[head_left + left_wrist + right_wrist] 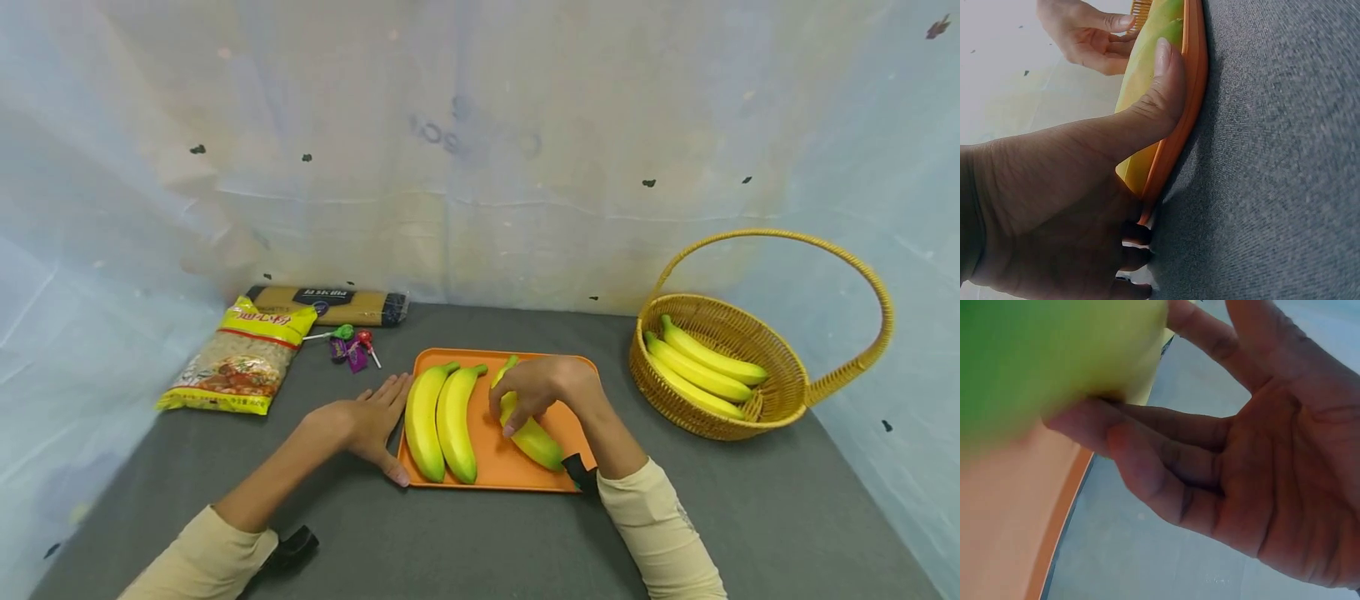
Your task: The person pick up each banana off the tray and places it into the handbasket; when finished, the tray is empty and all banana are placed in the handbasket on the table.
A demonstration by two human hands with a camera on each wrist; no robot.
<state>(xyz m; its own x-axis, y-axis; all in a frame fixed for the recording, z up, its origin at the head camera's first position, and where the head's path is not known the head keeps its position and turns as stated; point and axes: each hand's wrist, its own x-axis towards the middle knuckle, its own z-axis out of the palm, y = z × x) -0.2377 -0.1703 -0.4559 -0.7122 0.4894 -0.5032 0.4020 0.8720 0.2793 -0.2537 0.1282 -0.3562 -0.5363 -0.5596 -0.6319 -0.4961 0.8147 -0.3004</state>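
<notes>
An orange tray (498, 450) lies on the grey table with two yellow-green bananas (438, 421) side by side on its left half. My right hand (536, 387) curls over a third banana (538, 440) on the tray's right half, fingers wrapped round its upper part. My left hand (371, 421) lies flat on the table against the tray's left edge, fingers straight, thumb at the front-left corner. In the left wrist view the thumb (1160, 94) presses on the tray rim (1192, 94) beside a banana (1144, 75). In the right wrist view the fingers (1147, 444) touch the blurred banana (1054, 356).
A wicker basket (795, 400) with a tall handle stands at the right and holds three bananas (705, 367). At the back left lie a yellow snack bag (240, 358), a dark pasta packet (330, 306) and a few lollipops (352, 346). Pale sheeting walls the table in.
</notes>
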